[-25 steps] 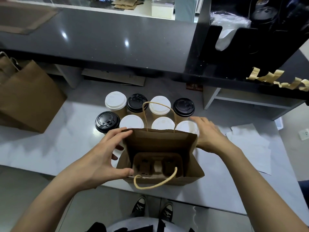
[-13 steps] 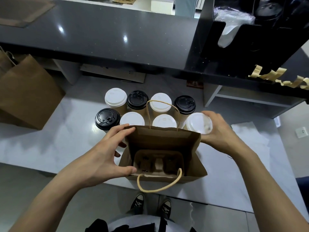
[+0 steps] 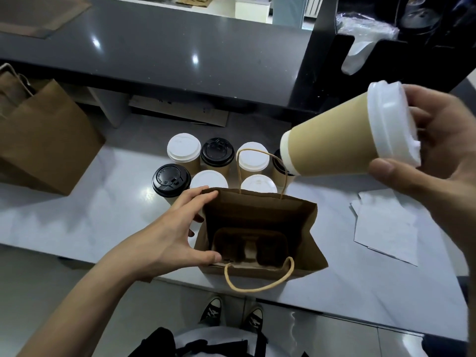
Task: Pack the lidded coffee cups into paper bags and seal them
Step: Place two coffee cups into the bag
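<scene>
Brown spare bags (image 3: 43, 140) far left, white papers (image 3: 386, 225) right, cups (image 3: 216, 155) behind open bag (image 3: 260, 210)

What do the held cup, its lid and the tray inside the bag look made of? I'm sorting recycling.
The held cup: matte tan paper, by its dull, even wall. Its lid: white, probably plastic, with a smooth moulded rim. The tray in the bag: likely moulded pulp, brown and dull with rounded wells.
</scene>
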Action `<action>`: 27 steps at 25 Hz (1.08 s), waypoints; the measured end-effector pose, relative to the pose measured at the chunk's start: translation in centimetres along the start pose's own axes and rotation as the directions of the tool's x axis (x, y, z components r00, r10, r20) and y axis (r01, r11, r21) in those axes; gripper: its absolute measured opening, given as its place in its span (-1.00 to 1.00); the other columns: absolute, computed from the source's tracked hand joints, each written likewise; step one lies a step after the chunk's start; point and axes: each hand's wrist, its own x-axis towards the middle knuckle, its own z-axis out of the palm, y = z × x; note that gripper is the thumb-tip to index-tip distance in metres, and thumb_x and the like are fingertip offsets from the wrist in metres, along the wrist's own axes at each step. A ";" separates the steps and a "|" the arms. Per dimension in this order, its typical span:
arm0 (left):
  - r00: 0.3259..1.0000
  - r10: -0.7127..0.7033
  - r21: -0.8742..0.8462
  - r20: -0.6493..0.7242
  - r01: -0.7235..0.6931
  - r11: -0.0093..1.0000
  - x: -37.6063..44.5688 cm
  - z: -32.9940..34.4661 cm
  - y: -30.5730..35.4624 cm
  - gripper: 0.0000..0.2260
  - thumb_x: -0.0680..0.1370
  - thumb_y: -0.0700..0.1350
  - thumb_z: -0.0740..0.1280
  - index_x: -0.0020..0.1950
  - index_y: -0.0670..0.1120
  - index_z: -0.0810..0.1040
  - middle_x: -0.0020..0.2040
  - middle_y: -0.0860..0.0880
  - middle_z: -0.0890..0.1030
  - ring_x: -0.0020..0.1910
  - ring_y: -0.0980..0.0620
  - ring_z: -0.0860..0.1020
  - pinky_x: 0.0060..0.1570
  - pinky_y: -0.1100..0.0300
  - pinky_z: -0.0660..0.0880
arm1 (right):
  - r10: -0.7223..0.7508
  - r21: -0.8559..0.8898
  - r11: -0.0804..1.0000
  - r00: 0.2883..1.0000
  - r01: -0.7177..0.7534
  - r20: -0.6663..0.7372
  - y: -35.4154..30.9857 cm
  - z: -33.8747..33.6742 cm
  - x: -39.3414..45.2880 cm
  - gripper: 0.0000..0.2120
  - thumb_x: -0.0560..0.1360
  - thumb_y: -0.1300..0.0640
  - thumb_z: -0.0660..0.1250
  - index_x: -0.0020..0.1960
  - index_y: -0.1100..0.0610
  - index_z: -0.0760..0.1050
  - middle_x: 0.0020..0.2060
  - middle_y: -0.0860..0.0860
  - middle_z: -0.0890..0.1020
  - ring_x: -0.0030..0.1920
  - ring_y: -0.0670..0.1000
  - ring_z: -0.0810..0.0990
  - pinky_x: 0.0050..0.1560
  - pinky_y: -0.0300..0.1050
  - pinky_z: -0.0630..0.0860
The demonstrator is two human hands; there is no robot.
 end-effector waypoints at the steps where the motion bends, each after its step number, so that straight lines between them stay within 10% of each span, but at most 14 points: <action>1: 1.000 -0.001 0.002 0.002 0.001 1.000 0.0 0.0 0.0 -0.05 0.35 0.11 0.62 0.61 0.21 0.14 0.47 0.35 0.11 0.26 0.34 0.37 0.15 0.41 0.46 | -0.015 0.038 0.999 0.998 0.013 0.062 -0.7 0.4 -0.1 -0.05 0.28 -0.22 0.59 0.54 0.06 0.31 0.28 0.16 0.55 0.24 0.18 0.59 0.09 -0.07 0.61; 7: 1.000 0.012 0.002 0.010 -0.012 1.000 0.0 0.0 -0.3 -0.02 0.31 0.16 0.63 0.60 0.22 0.15 0.49 0.32 0.12 0.26 0.28 0.40 0.12 0.42 0.46 | -0.035 0.001 0.999 0.918 0.038 0.395 -0.8 5.0 -1.0 -0.18 0.32 -0.08 0.61 0.50 -0.10 0.33 0.37 -0.09 0.50 0.37 0.03 0.50 0.36 0.05 0.48; 12: 1.000 0.003 -0.018 0.024 -0.002 1.000 0.1 0.1 -0.5 0.04 0.28 0.20 0.63 0.62 0.23 0.10 0.49 0.36 0.11 0.29 0.26 0.41 0.13 0.41 0.44 | 0.093 -0.280 0.958 0.854 0.064 0.512 0.0 8.2 -1.2 -0.17 0.30 0.03 0.58 0.41 -0.37 0.24 0.28 -0.33 0.41 0.35 -0.17 0.38 0.26 -0.24 0.42; 21: 0.999 0.010 -0.020 0.035 -0.009 1.000 0.0 0.1 -0.5 0.07 0.29 0.19 0.64 0.64 0.17 0.08 0.51 0.34 0.07 0.38 0.35 0.30 0.22 0.48 0.36 | 0.099 -0.494 0.798 0.733 0.345 0.673 2.7 11.7 -0.1 -0.18 0.37 -0.12 0.50 0.47 -0.29 0.11 0.26 -0.35 0.31 0.05 -0.25 0.33 -0.04 -0.48 0.34; 27: 0.999 0.009 -0.010 0.032 -0.009 1.000 0.0 0.1 -0.5 0.10 0.29 0.22 0.63 0.65 0.18 0.02 0.53 0.38 -0.01 0.49 0.39 0.12 0.39 0.41 0.27 | 0.125 -0.553 0.722 0.707 0.417 0.696 6.2 13.3 0.4 -0.15 0.36 -0.14 0.52 0.53 -0.19 0.17 0.39 -0.25 0.35 0.24 -0.10 0.47 0.14 -0.26 0.38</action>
